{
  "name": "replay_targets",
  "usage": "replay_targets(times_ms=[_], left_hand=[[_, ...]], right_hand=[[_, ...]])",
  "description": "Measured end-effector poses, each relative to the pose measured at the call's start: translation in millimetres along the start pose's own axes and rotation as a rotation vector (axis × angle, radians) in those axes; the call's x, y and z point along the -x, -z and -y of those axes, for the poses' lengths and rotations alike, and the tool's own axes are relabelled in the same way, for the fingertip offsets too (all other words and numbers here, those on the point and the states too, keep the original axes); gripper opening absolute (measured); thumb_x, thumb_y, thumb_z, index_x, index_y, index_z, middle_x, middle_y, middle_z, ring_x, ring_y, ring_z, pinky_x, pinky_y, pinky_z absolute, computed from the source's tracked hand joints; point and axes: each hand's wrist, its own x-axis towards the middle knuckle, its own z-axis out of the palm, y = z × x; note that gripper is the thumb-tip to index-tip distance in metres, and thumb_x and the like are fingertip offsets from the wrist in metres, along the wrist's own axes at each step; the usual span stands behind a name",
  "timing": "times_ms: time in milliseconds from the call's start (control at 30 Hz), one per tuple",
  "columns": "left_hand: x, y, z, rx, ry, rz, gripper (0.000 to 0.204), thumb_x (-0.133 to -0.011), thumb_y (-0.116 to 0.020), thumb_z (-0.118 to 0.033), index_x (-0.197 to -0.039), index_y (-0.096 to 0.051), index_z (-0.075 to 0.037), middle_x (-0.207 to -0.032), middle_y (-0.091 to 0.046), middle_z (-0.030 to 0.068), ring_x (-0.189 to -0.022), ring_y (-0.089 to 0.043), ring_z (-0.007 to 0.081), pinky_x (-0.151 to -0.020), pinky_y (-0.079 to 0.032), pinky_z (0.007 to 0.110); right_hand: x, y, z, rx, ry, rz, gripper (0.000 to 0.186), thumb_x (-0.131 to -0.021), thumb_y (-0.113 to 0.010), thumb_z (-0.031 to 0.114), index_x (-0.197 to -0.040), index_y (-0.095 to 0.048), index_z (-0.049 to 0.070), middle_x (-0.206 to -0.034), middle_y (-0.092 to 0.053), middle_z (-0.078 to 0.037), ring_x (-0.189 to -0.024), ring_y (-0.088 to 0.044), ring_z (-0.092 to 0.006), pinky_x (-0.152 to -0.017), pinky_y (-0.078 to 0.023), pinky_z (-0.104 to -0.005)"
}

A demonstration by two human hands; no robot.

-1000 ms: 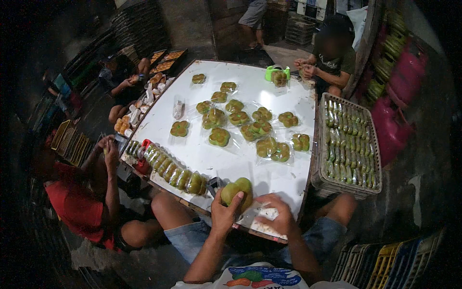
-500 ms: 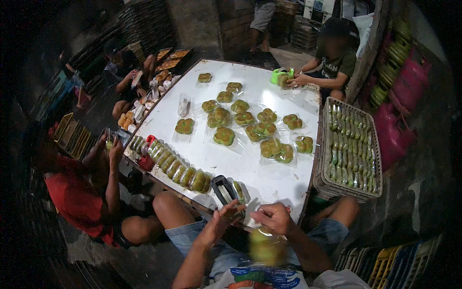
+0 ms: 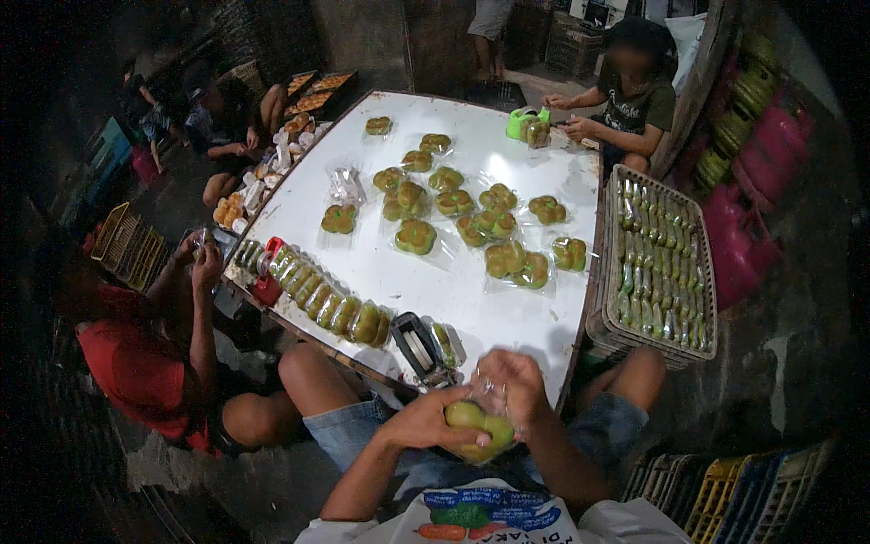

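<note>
On the big white table (image 3: pixel 381 263), about fifteen little bags of green cakes (image 3: pixel 415 237) are lying flat, and a row of about nine packed ones (image 3: pixel 331 304) is standing near the front edge, so much packing looks done while a basket (image 3: pixel 607 328) of green pieces is waiting. Below the table edge, the left hand (image 3: pixel 426 422) is curling under one green cake (image 3: pixel 478 428) in clear wrap. The right hand (image 3: pixel 512 381) is pinching the wrap on top.

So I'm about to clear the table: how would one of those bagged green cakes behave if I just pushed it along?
A bagged cake would probably slide easily, since its clear glossy wrap lies on a smooth white table. It sits flat and lobed, so rolling seems unlikely. The loose wrap edges may crumple or snag on neighbours, and the cake looks soft, so a hard shove could dent it.
</note>
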Motion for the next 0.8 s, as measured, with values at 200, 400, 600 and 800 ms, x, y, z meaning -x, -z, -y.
replay_targets(times_ms=[200,400,600,800], left_hand=[[-6.5,-7.9,31.6,0.384,-0.013,-0.479,0.033,-0.091,-0.076,-0.024,-0.117,-0.070,-0.003,-0.102,-0.071,0.0055,-0.092,-0.064,0.0105,-0.083,-0.054,0.027],[-17.8,-17.5,18.6,0.701,-0.069,-0.662,0.036,-0.100,-0.064,-0.028,-0.118,-0.068,0.004,-0.102,-0.073,0.0089,-0.091,-0.068,0.0140,-0.081,-0.055,0.029],[-17.3,-14.3,18.1,0.618,-0.125,-0.737,0.049,-0.110,-0.040,-0.034,-0.120,-0.060,0.010,-0.112,-0.072,0.0192,-0.099,-0.069,0.0208,-0.089,-0.054,0.031],[-13.3,-11.7,23.8,0.199,-0.389,-0.691,0.041,-0.108,-0.046,-0.028,-0.128,-0.059,0.006,-0.133,-0.062,0.0205,-0.119,-0.061,0.0248,-0.103,-0.047,0.037]], right_hand=[[-14.3,32.6,-8.6,0.357,0.427,0.205,0.053,-0.089,-0.075,0.033,-0.124,-0.062,-0.005,-0.089,-0.063,-0.005,-0.074,-0.059,-0.0139,-0.064,-0.047,-0.0284],[-5.9,21.2,-12.5,0.788,0.370,-0.306,0.022,-0.095,-0.068,0.015,-0.084,-0.070,-0.004,-0.082,-0.064,-0.007,-0.070,-0.057,-0.0128,-0.064,-0.046,-0.0289],[-7.9,10.7,-33.7,1.032,0.784,-0.390,0.050,-0.097,-0.063,0.013,-0.141,-0.045,-0.003,-0.132,-0.060,-0.022,-0.116,-0.064,-0.0298,-0.095,-0.052,-0.0378],[1.4,13.8,-49.3,0.717,0.335,-0.026,0.049,-0.098,-0.065,0.024,-0.134,-0.054,-0.007,-0.132,-0.063,-0.021,-0.116,-0.063,-0.0253,-0.097,-0.051,-0.0364]])
